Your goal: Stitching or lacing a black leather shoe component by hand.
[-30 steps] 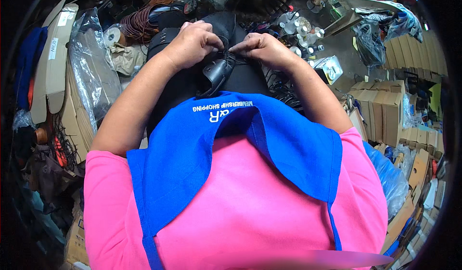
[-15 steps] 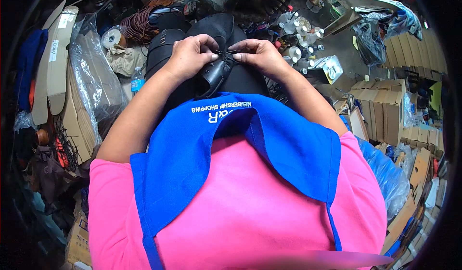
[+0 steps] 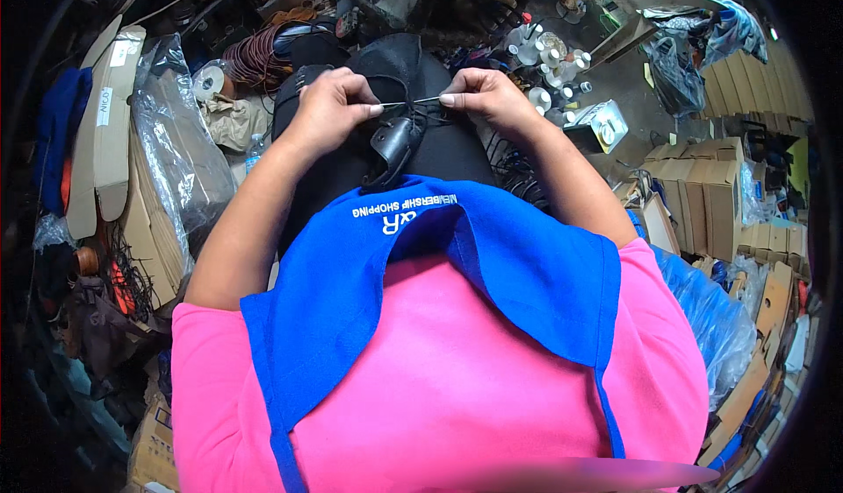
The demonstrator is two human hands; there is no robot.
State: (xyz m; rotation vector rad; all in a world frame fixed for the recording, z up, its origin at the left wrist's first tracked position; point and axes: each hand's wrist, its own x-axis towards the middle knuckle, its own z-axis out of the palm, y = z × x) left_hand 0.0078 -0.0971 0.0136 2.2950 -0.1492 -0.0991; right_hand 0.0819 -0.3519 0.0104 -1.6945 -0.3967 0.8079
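A black leather piece [image 3: 392, 142], curved like part of a shoe, rests on my dark-clad lap between my knees. Above it, my left hand [image 3: 336, 108] pinches one end of a thin pale strand [image 3: 425, 100], thread or needle I cannot tell which. My right hand [image 3: 490, 100] pinches the other end with thumb and forefinger. The strand runs almost level between the two hands, crossing the leather's upper edge. Dark loops of cord [image 3: 430, 121] hang around that edge.
White bottles [image 3: 549, 54] crowd the floor at the far right, near a rectangular tin [image 3: 606, 126]. Cardboard boxes [image 3: 694, 194] are stacked on the right. Clear plastic [image 3: 180, 142] covers cardboard at left, beside a thread spool [image 3: 208, 81] and coiled brown cord [image 3: 255, 54].
My hands have moved apart, left hand leftward and right hand rightward, and more pale strand shows between them. The leather piece stays on my lap.
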